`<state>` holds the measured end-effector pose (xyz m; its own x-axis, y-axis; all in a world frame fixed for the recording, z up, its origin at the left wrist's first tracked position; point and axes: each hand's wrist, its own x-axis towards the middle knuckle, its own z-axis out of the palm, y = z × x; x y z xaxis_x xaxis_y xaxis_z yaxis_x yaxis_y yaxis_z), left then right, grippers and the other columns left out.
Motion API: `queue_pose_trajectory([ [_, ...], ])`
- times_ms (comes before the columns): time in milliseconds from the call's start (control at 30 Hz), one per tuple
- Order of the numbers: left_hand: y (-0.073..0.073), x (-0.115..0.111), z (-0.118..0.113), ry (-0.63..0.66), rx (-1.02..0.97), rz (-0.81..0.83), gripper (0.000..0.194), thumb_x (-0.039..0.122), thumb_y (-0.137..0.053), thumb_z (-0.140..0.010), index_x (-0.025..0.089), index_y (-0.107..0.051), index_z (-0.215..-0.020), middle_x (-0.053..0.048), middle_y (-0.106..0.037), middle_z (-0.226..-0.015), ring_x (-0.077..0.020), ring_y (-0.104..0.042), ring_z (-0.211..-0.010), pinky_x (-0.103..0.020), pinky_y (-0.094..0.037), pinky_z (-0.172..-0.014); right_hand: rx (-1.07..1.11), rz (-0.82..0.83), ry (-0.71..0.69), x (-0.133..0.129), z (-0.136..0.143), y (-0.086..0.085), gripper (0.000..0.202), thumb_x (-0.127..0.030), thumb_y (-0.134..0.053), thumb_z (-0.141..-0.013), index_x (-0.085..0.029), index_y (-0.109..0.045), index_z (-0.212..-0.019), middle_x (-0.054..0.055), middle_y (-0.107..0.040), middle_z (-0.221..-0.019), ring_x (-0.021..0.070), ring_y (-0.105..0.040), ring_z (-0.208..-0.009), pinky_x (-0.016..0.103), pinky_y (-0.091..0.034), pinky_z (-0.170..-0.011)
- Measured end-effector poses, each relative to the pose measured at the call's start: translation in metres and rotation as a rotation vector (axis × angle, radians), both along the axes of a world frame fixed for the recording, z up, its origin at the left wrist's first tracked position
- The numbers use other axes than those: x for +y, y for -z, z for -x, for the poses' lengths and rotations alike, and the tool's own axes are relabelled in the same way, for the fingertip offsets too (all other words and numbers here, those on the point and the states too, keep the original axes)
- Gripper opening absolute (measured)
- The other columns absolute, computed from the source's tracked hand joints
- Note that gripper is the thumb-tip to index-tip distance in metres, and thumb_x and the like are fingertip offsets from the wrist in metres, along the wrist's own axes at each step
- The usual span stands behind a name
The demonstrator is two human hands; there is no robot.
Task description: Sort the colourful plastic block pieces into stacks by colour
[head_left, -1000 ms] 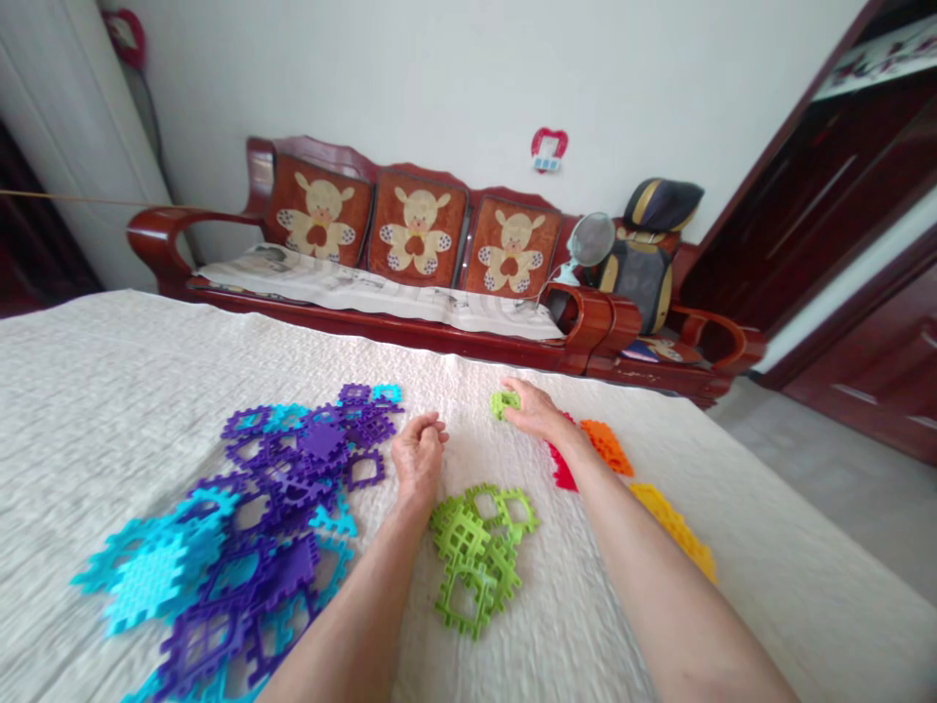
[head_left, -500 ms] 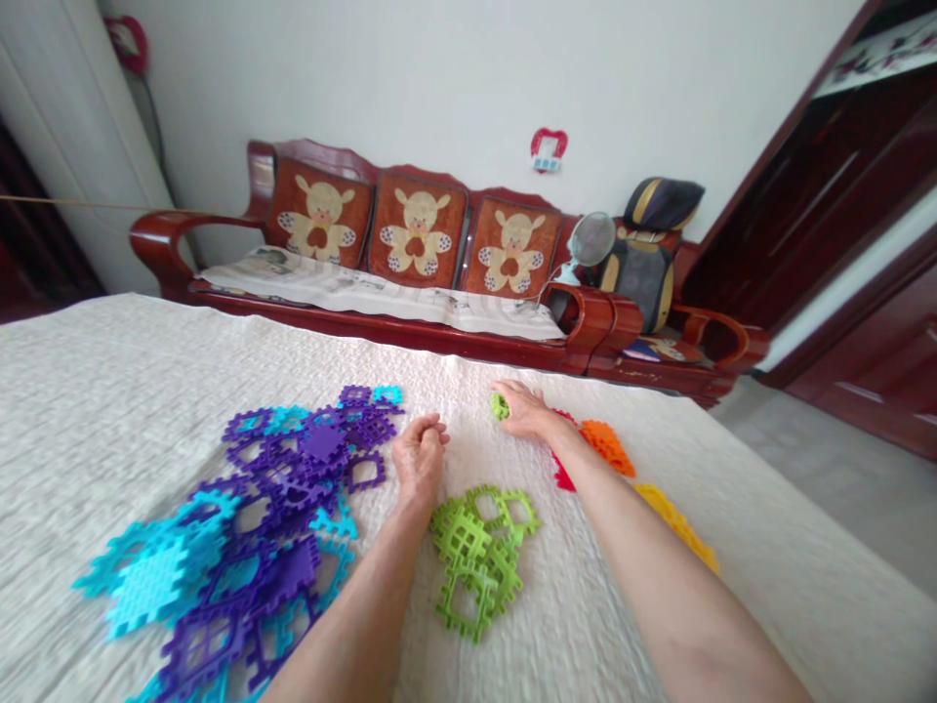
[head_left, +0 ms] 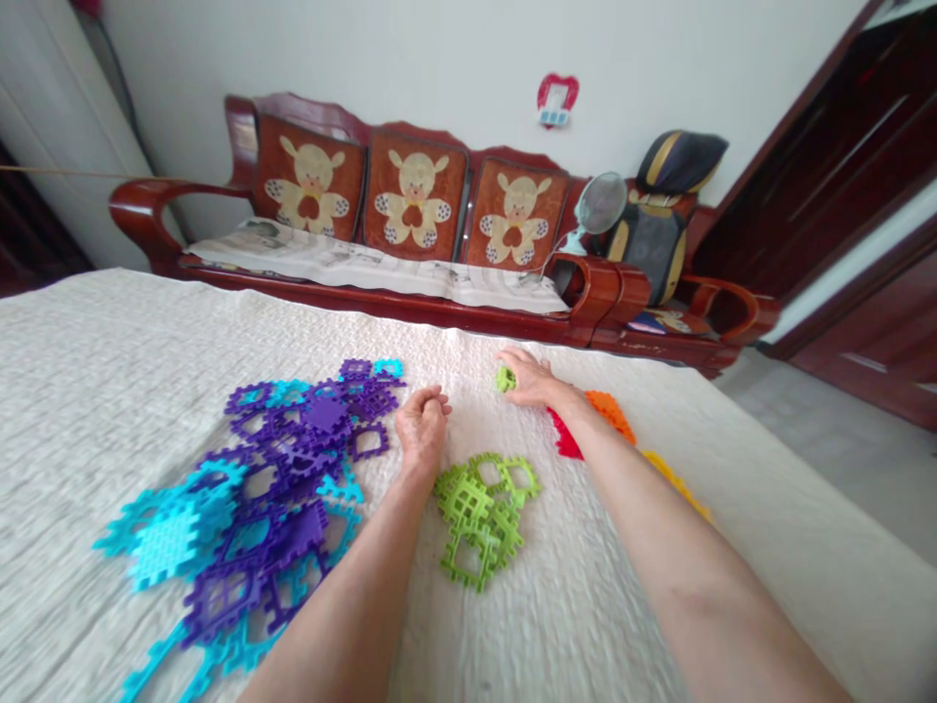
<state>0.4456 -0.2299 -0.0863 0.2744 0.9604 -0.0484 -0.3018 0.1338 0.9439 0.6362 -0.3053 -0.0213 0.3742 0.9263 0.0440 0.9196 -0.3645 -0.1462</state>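
Observation:
My right hand [head_left: 530,379] is at the far side of the cloth-covered table, its fingers curved around a small light-green interlocking block [head_left: 505,379]. My left hand [head_left: 423,426] rests closed on the cloth, fingers curled in, with nothing showing in it. Between my forearms lies a pile of flat green interlocking tiles [head_left: 475,517] with notched edges, some with window-like openings. Left of my left hand spreads a heap of purple tiles [head_left: 324,414] mixed with turquoise tiles [head_left: 167,542]. Red tiles [head_left: 565,435] lie beside my right forearm, partly hidden by it.
Orange tiles [head_left: 611,415] and yellow tiles [head_left: 674,483] lie right of my right forearm. Past the table's far edge stands a wooden sofa [head_left: 410,306] with bear cushions [head_left: 416,195]. A small fan [head_left: 601,203] is near its right arm.
The view has tipped downward, so everything sits higher in the picture. The fingers of my right hand look slightly more spread around the green block. My left hand stays much the same.

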Motion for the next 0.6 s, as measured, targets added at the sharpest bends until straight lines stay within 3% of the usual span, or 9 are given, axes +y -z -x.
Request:
queue_pose_trajectory([
  [100,-0.001,-0.001,0.000,-0.001,-0.001,-0.004,0.032,0.025,-0.052,-0.064,0.013,-0.068,-0.089,-0.005,-0.069,-0.075,-0.0123,-0.063,-0.060,-0.022,-0.046,-0.056,0.047,-0.144,-0.115,-0.025,0.022,-0.005,0.069,-0.012,-0.055,-0.067,-0.019,-0.045,-0.135,0.014,-0.046,-0.140,0.0272,-0.044,-0.127,0.048,-0.035,-0.105],
  [233,-0.003,-0.002,0.001,0.001,0.012,-0.001,0.032,0.025,-0.051,-0.064,0.013,-0.068,-0.089,-0.005,-0.069,-0.076,-0.0128,-0.064,-0.061,-0.023,-0.047,-0.057,0.284,0.079,-0.273,-0.062,0.052,-0.008,0.045,-0.021,-0.060,-0.071,-0.019,-0.061,-0.116,0.008,-0.062,-0.110,0.0198,-0.060,-0.097,0.032,-0.047,-0.085],
  [367,-0.005,-0.002,0.001,0.000,0.019,-0.001,0.033,0.024,-0.051,-0.064,0.013,-0.068,-0.089,-0.005,-0.068,-0.074,-0.0129,-0.063,-0.061,-0.022,-0.046,-0.056,0.269,0.204,-0.221,-0.078,0.064,-0.003,0.028,-0.019,-0.064,-0.066,-0.022,-0.069,-0.094,0.003,-0.063,-0.096,0.0163,-0.059,-0.083,0.026,-0.046,-0.073],
  [467,-0.005,-0.002,0.001,-0.001,0.029,-0.010,0.032,0.025,-0.051,-0.063,0.013,-0.068,-0.088,-0.005,-0.068,-0.072,-0.0125,-0.062,-0.060,-0.022,-0.045,-0.055,0.244,0.182,-0.206,-0.078,0.064,-0.003,0.016,-0.013,-0.061,-0.068,-0.022,-0.069,-0.078,0.001,-0.062,-0.084,0.0133,-0.056,-0.074,0.023,-0.043,-0.067],
  [600,-0.003,-0.001,0.001,0.001,0.023,-0.008,0.032,0.025,-0.051,-0.063,0.013,-0.068,-0.088,-0.004,-0.068,-0.072,-0.0124,-0.063,-0.060,-0.021,-0.045,-0.054,0.241,0.071,-0.197,-0.075,0.062,-0.008,0.013,-0.013,-0.059,-0.073,-0.021,-0.068,-0.079,-0.001,-0.062,-0.074,0.0122,-0.056,-0.068,0.022,-0.041,-0.063],
])
